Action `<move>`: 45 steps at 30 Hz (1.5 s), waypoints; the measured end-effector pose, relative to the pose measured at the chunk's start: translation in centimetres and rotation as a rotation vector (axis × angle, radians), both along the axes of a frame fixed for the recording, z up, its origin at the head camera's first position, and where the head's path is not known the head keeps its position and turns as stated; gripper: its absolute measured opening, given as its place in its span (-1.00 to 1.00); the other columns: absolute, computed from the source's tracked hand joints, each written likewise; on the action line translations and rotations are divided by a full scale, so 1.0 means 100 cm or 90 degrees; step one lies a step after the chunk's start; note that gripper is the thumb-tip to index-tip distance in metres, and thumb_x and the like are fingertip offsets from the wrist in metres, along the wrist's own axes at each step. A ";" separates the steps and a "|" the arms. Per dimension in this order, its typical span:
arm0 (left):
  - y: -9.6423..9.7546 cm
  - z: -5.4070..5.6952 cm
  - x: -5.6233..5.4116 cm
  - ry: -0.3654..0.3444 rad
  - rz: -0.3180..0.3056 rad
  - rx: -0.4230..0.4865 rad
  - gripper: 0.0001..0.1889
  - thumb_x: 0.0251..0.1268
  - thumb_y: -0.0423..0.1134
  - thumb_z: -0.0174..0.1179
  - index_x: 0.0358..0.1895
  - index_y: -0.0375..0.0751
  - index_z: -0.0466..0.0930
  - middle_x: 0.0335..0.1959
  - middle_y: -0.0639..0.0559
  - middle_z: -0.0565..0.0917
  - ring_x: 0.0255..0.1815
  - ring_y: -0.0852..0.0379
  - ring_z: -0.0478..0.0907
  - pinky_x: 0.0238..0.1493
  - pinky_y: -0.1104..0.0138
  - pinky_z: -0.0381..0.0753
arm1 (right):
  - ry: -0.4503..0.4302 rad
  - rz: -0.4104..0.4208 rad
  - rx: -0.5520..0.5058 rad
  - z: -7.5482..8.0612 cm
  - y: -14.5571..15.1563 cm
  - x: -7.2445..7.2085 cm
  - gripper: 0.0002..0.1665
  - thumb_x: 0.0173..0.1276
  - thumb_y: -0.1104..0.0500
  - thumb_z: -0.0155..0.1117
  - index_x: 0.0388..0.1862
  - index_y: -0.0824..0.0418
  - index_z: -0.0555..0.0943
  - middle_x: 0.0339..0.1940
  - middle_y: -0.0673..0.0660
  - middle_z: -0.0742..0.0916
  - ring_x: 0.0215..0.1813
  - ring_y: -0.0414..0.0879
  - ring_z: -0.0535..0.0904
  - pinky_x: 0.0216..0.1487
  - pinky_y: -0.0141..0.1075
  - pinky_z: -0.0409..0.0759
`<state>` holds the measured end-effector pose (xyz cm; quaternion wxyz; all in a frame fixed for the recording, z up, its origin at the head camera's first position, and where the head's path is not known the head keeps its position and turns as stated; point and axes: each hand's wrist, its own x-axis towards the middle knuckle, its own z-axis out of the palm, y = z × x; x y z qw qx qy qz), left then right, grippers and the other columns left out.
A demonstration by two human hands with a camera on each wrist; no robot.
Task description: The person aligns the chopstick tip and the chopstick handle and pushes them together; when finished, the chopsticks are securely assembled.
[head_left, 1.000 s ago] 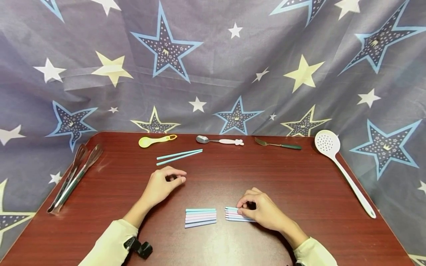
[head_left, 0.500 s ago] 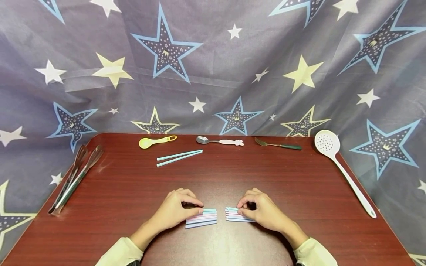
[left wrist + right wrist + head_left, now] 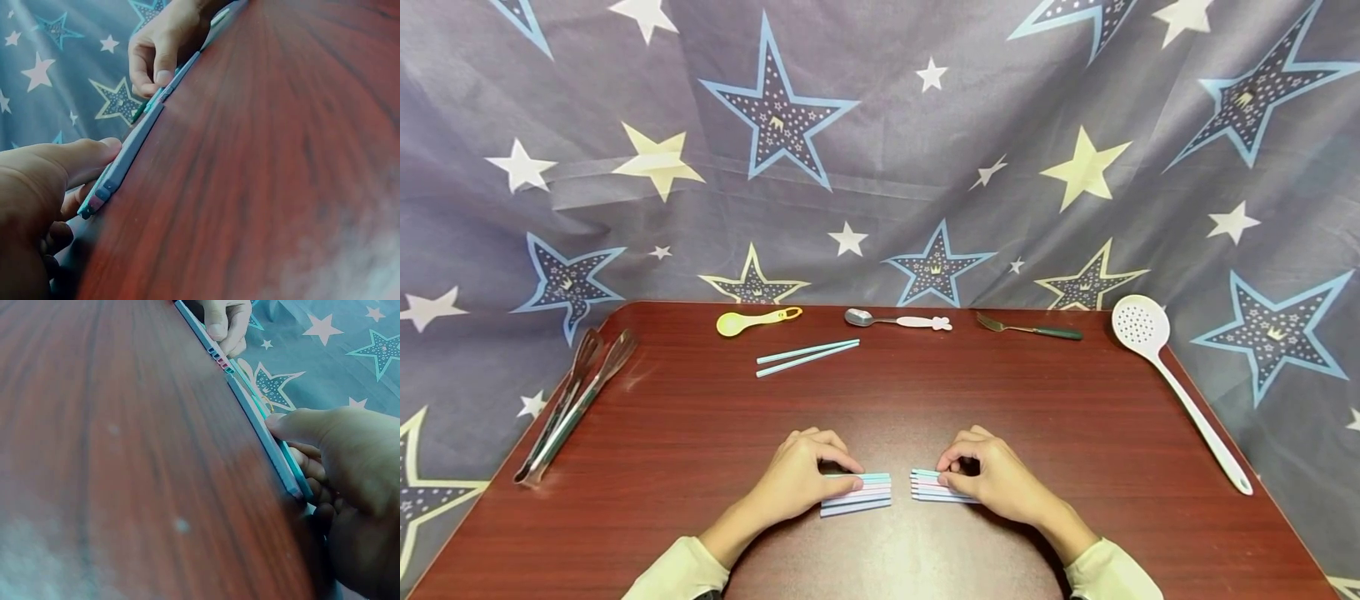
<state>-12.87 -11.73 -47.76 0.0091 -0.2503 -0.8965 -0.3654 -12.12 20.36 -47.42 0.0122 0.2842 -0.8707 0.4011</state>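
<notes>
Two side-by-side rows of short pastel sticks lie before me, teal at the back through pink to blue. At the left row (image 3: 868, 503) my left hand (image 3: 797, 477) has its thumb and index finger over the teal stick (image 3: 877, 476) at the back edge, pinching it. My right hand (image 3: 996, 477) pinches the back teal stick (image 3: 921, 472) of the right row (image 3: 936, 495). In the right wrist view that teal stick (image 3: 289, 453) stands slightly apart from the blue one (image 3: 262, 431). The left row's facing ends (image 3: 220, 360) show small dark openings.
Two long teal chopsticks (image 3: 808, 358) lie behind my left hand. Along the back are a yellow measuring spoon (image 3: 756, 321), a spoon (image 3: 895, 320) and a fork (image 3: 1030, 327). Tongs (image 3: 576, 408) lie left, a white skimmer (image 3: 1180, 392) right. A star-patterned cloth (image 3: 880, 150) hangs behind.
My left hand has come forward and right from near the long chopsticks to the left row, its thumb now over the sticks. My right hand has stayed at the right row.
</notes>
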 end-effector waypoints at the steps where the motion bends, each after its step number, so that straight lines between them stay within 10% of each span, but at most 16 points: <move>1: 0.000 0.000 0.000 -0.002 0.002 0.000 -0.91 0.07 0.04 0.55 -0.34 0.35 0.84 -0.33 0.52 0.67 -0.21 0.41 0.48 -0.05 0.28 0.38 | 0.003 0.000 0.000 0.000 0.000 0.000 -0.87 0.23 0.20 0.57 -0.34 -0.01 0.76 -0.41 -0.27 0.62 -0.27 -0.29 0.43 -0.23 -0.45 0.46; 28: 0.003 0.003 -0.002 0.004 0.021 0.079 -0.90 0.10 -0.11 0.55 -0.37 0.27 0.84 -0.29 0.42 0.79 -0.21 0.37 0.65 -0.11 0.37 0.55 | 0.083 0.015 -0.088 0.000 0.000 -0.002 -0.76 0.19 0.37 0.52 -0.34 0.02 0.72 -0.39 -0.16 0.65 -0.31 -0.34 0.55 -0.30 -0.43 0.58; 37: -0.002 0.029 -0.010 -0.101 0.046 0.159 -0.93 0.18 -0.11 0.53 -0.29 0.16 0.85 -0.41 0.29 0.81 -0.41 0.39 0.66 -0.33 0.43 0.64 | 0.121 0.005 -0.134 0.026 0.003 -0.009 -0.79 0.24 0.39 0.49 -0.29 0.08 0.74 -0.38 -0.10 0.68 -0.30 -0.30 0.58 -0.30 -0.40 0.59; 45: 0.000 0.061 -0.022 -0.080 0.051 0.206 -0.92 0.18 -0.12 0.52 -0.28 0.20 0.83 -0.43 0.18 0.81 -0.54 0.23 0.62 -0.50 0.42 0.55 | 0.145 -0.012 -0.181 0.049 -0.004 -0.022 -0.78 0.24 0.42 0.47 -0.28 0.10 0.74 -0.36 -0.07 0.68 -0.32 -0.28 0.56 -0.37 -0.41 0.55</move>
